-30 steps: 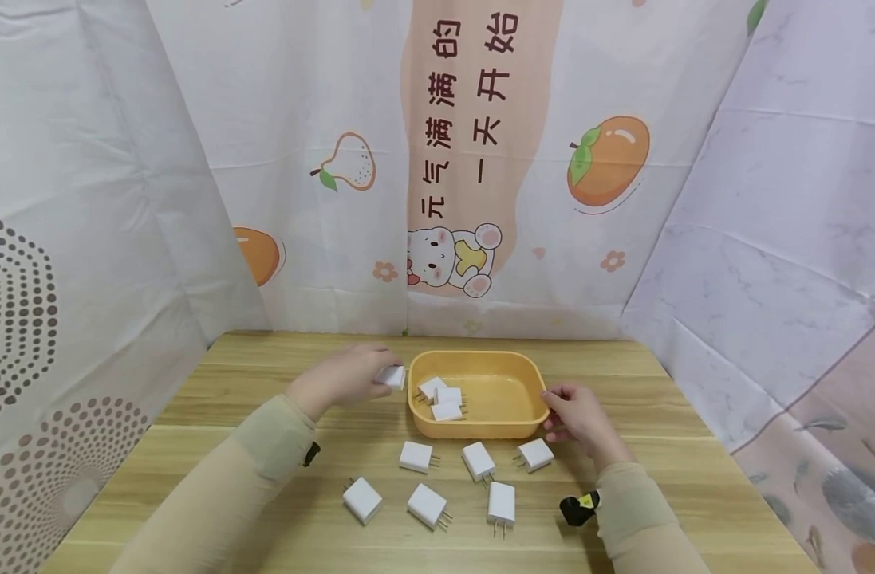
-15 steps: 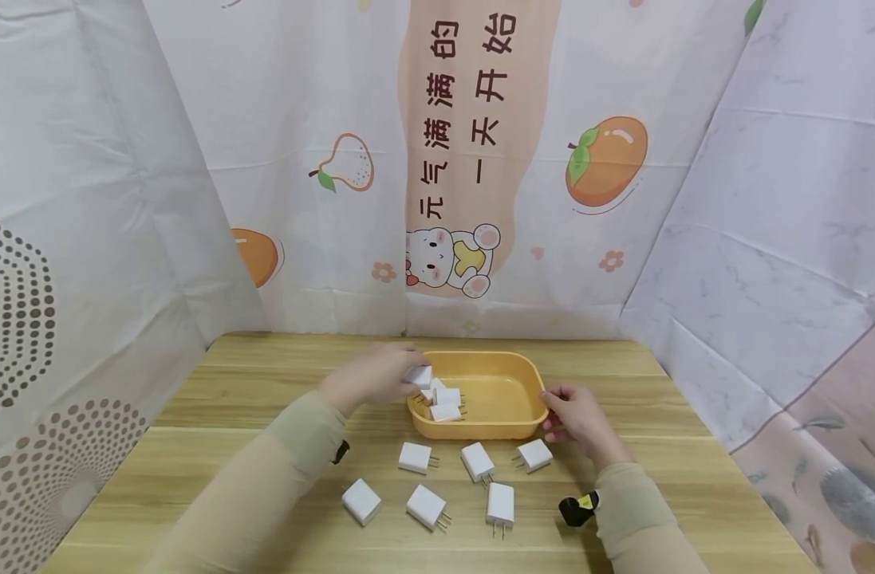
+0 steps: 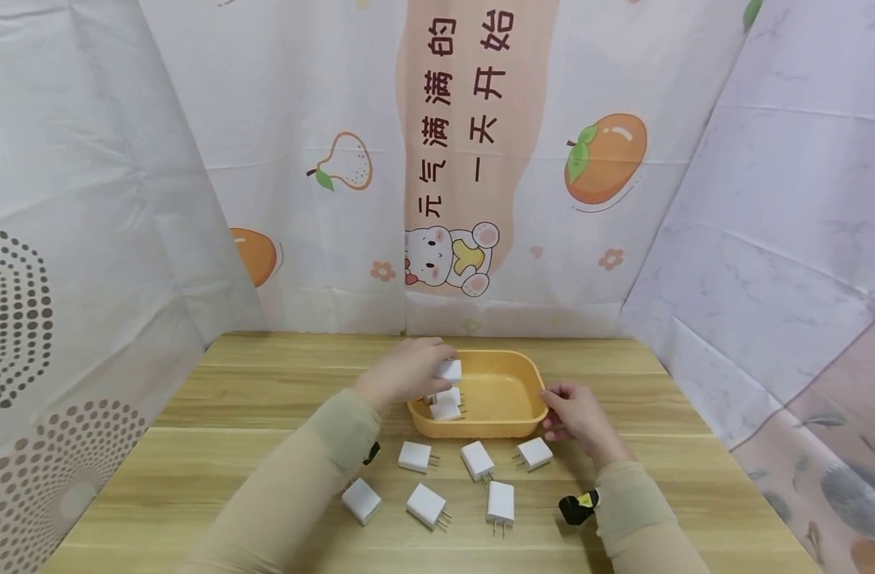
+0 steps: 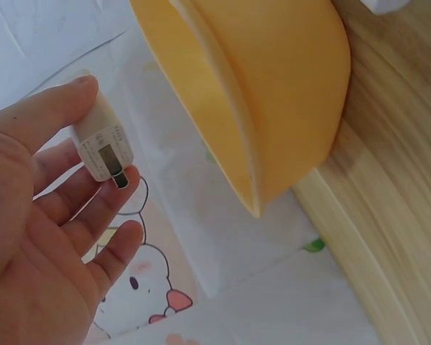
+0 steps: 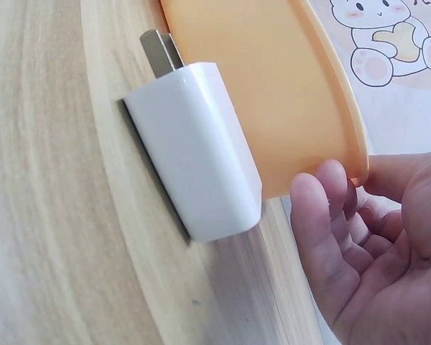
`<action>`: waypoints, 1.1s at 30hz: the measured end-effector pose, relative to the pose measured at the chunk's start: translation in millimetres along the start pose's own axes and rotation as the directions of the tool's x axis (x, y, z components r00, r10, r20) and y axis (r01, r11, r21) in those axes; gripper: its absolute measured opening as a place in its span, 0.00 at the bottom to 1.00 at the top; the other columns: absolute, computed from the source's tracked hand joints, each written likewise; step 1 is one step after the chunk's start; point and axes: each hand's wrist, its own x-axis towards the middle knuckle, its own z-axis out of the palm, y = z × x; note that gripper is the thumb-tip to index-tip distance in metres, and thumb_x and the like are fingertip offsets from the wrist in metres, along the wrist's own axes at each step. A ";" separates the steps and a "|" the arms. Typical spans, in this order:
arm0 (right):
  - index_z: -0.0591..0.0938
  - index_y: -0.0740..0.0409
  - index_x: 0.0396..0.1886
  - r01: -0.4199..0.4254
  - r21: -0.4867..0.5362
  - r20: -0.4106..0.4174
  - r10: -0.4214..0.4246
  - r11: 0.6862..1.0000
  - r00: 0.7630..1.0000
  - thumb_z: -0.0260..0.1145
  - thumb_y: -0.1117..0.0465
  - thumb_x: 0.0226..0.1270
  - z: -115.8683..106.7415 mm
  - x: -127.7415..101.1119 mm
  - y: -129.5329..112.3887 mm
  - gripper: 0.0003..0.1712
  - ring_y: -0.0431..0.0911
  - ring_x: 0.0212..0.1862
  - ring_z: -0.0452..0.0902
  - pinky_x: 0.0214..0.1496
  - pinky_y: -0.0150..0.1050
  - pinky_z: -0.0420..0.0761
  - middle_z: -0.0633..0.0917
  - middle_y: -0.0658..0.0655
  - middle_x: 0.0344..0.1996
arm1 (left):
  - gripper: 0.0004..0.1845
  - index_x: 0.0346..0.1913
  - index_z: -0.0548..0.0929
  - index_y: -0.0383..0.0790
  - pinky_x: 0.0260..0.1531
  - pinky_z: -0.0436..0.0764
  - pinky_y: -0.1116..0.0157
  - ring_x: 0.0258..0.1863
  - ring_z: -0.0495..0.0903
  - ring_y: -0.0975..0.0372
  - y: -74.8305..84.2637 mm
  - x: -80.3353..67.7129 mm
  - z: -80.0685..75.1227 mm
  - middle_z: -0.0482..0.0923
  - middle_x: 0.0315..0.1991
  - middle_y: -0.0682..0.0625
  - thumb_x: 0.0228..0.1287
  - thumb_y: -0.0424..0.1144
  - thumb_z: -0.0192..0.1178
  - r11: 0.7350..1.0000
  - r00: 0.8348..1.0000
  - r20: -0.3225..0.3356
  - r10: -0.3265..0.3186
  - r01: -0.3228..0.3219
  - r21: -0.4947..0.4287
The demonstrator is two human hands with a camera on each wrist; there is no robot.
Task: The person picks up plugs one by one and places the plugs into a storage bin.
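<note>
In the head view my left hand (image 3: 408,371) holds a white charger plug (image 3: 449,371) above the left part of a yellow plastic basin (image 3: 502,391). The left wrist view shows this charger plug (image 4: 100,140) pinched between thumb and fingers, its metal prongs turned toward the fingertips. Below it in the basin lie other white charger plugs (image 3: 446,410), partly covered by the hand. At the basin's right end my right hand (image 3: 579,414) grips the rim, with the thumb on one side and fingers on the other, as the right wrist view of that hand (image 5: 373,244) confirms.
Several white charger plugs lie scattered on the wooden table (image 3: 265,375) in front of the basin; one charger plug (image 3: 534,454) is close to the right hand. Printed curtains (image 3: 322,239) hang behind the table and along both sides.
My left hand has moved right, carrying the charger plug from beside the basin to above its inside. The right hand has stayed on the rim.
</note>
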 end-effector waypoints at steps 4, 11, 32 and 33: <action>0.75 0.71 0.56 -0.002 0.000 -0.001 0.002 1.000 1.000 0.58 0.59 0.80 0.6 -0.9 -0.8 0.18 0.46 0.27 0.79 0.30 0.43 0.86 0.78 0.60 0.31 | 0.24 0.63 0.82 0.48 0.58 0.74 0.58 0.48 0.76 0.62 3.0 6.1 4.2 0.80 0.53 0.54 0.67 0.51 0.68 1.000 1.000 -0.021 0.004 -0.004 0.023; 0.75 0.71 0.56 -0.002 -0.002 -0.003 0.002 1.000 1.000 0.58 0.58 0.80 1.0 0.3 -0.5 0.18 0.46 0.27 0.79 0.29 0.43 0.86 0.78 0.59 0.31 | 0.23 0.62 0.83 0.48 0.57 0.75 0.57 0.50 0.78 0.61 2.1 9.0 8.7 0.80 0.53 0.53 0.66 0.51 0.68 0.998 1.000 -0.029 0.003 -0.001 0.055; 0.75 0.71 0.57 -0.010 -0.003 0.001 0.010 1.000 1.000 0.58 0.59 0.80 -0.5 0.7 0.2 0.18 0.46 0.27 0.79 0.30 0.43 0.86 0.78 0.60 0.32 | 0.17 0.53 0.86 0.47 0.47 0.78 0.60 0.37 0.77 0.63 -18.7 19.4 28.4 0.82 0.39 0.58 0.64 0.48 0.72 0.992 0.991 0.052 -0.122 0.120 0.040; 0.74 0.71 0.57 -0.010 -0.002 0.003 0.010 1.000 1.000 0.58 0.59 0.80 -0.6 1.0 0.0 0.19 0.46 0.27 0.79 0.30 0.43 0.86 0.78 0.60 0.32 | 0.17 0.52 0.86 0.47 0.47 0.78 0.60 0.37 0.77 0.63 -19.9 20.0 28.9 0.82 0.38 0.58 0.63 0.48 0.73 0.991 0.990 0.054 -0.129 0.127 0.038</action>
